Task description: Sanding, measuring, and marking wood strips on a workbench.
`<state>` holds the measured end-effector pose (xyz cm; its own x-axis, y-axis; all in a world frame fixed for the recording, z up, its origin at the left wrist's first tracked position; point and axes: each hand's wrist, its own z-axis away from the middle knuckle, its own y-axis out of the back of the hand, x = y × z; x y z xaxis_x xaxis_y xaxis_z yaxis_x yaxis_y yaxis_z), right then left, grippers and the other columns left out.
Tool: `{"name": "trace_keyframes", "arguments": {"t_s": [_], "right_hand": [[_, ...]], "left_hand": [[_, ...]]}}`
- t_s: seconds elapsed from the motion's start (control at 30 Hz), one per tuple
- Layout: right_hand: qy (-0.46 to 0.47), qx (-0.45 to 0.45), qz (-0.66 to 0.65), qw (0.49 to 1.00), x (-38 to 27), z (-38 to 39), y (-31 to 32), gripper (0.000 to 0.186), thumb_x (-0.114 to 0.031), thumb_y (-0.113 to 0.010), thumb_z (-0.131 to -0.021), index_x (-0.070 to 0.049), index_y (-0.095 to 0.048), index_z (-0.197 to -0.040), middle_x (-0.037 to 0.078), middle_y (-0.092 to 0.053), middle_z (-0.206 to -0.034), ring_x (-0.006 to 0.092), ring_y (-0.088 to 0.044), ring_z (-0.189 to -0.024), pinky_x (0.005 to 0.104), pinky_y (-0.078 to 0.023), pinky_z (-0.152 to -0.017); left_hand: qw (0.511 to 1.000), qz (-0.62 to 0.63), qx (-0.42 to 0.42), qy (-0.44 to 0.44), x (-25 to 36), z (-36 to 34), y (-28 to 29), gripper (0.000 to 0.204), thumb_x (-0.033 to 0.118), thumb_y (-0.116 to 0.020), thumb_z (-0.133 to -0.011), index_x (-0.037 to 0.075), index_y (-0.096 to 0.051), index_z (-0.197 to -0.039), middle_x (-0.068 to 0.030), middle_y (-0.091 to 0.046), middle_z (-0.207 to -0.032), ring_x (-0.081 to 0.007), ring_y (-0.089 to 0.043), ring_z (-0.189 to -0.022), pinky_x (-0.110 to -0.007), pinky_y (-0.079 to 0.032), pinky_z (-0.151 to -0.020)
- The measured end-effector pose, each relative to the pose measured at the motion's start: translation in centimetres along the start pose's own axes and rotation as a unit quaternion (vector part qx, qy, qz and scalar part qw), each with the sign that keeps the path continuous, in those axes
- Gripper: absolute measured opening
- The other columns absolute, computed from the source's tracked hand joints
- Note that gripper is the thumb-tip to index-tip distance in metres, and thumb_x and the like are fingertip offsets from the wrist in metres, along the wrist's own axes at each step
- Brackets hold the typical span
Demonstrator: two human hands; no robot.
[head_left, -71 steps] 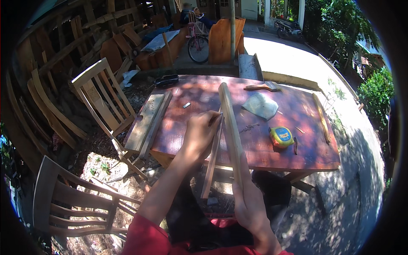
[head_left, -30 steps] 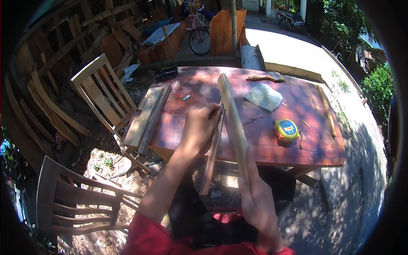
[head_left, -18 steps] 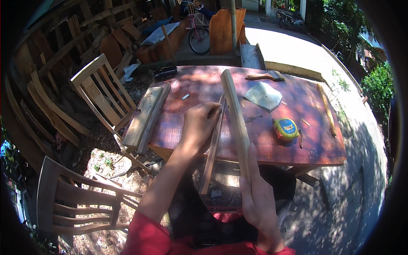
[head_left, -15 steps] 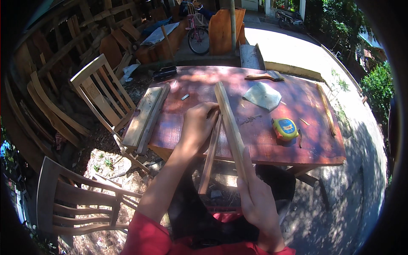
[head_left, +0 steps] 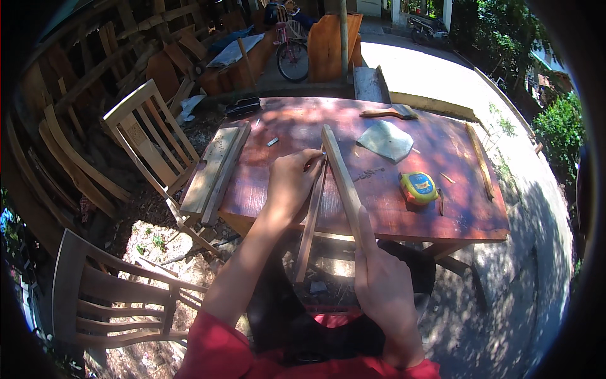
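Note:
My left hand (head_left: 293, 180) is pinched around something small, too hidden to name, at the upper part of a thin darker wooden strip (head_left: 308, 237), which extends past the table's near edge. My right hand (head_left: 385, 287) grips the near end of a pale wooden batten (head_left: 344, 180), held lengthwise just right of that strip. Both are over the reddish wooden table (head_left: 265, 196). To the right lie a yellow tape measure (head_left: 416, 188) and a pale rounded pad (head_left: 385, 140).
Boards (head_left: 208, 174) lie along the table's left side, a brush (head_left: 388, 112) and black object (head_left: 241, 107) at the back, another strip (head_left: 480, 158) at right. Chairs (head_left: 120, 287) stand left, stacked timber (head_left: 82, 158) behind. A bicycle (head_left: 291, 60) stands beyond.
The batten's far end was raised around half a second ago and has since dropped back toward me and slightly left. My left hand has shifted slightly forward, keeping its pinch.

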<state>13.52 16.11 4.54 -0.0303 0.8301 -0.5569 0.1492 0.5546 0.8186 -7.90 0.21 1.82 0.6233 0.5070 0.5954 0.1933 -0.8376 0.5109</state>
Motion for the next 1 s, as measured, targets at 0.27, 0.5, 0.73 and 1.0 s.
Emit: {"name": "trace_keyframes", "arguments": {"t_s": [0.27, 0.5, 0.73, 1.0], "right_hand": [[-0.011, -0.020, 0.050, 0.998, -0.5, -0.3, 0.0, 0.072, -0.012, -0.052, -0.106, -0.010, -0.024, -0.172, 0.022, -0.067, -0.074, 0.0441, -0.068, -0.068, 0.0567, -0.052, -0.064], [-0.001, -0.007, 0.035, 0.999, 0.1, -0.3, -0.6, 0.072, -0.012, -0.053, -0.106, -0.011, -0.024, -0.172, 0.020, -0.067, -0.074, 0.0429, -0.068, -0.068, 0.0555, -0.052, -0.063], [0.021, 0.015, 0.029, 0.999, 0.4, -0.1, -0.5, 0.073, -0.010, -0.055, -0.106, -0.010, -0.025, -0.172, 0.020, -0.065, -0.074, 0.0412, -0.067, -0.066, 0.0546, -0.051, -0.063], [0.015, -0.006, 0.019, 1.000, 0.5, -0.1, -0.5, 0.075, -0.009, -0.055, -0.104, -0.007, -0.024, -0.172, 0.021, -0.066, -0.074, 0.0413, -0.068, -0.068, 0.0535, -0.053, -0.063]], "left_hand": [[1.000, -0.009, -0.002, 0.015, -0.7, -0.3, -0.1, 0.018, 0.007, -0.075, -0.100, -0.003, -0.077, -0.115, -0.0201, -0.082, -0.102, -0.0262, -0.082, -0.096, -0.034, -0.062, -0.084], [0.991, 0.060, -0.021, 0.114, -1.4, -0.9, -0.1, 0.019, 0.009, -0.075, -0.102, -0.006, -0.077, -0.115, -0.0149, -0.083, -0.105, -0.0183, -0.080, -0.099, -0.031, -0.061, -0.089], [0.971, 0.150, -0.034, 0.185, -3.2, -1.6, 0.2, 0.019, 0.011, -0.075, -0.104, -0.004, -0.077, -0.115, -0.0121, -0.082, -0.105, -0.0155, -0.079, -0.098, -0.027, -0.061, -0.087], [0.974, 0.165, -0.029, 0.154, -1.8, -1.8, 0.4, 0.020, 0.013, -0.077, -0.101, -0.003, -0.080, -0.114, -0.0129, -0.084, -0.102, -0.0142, -0.079, -0.092, -0.027, -0.061, -0.081]]}}
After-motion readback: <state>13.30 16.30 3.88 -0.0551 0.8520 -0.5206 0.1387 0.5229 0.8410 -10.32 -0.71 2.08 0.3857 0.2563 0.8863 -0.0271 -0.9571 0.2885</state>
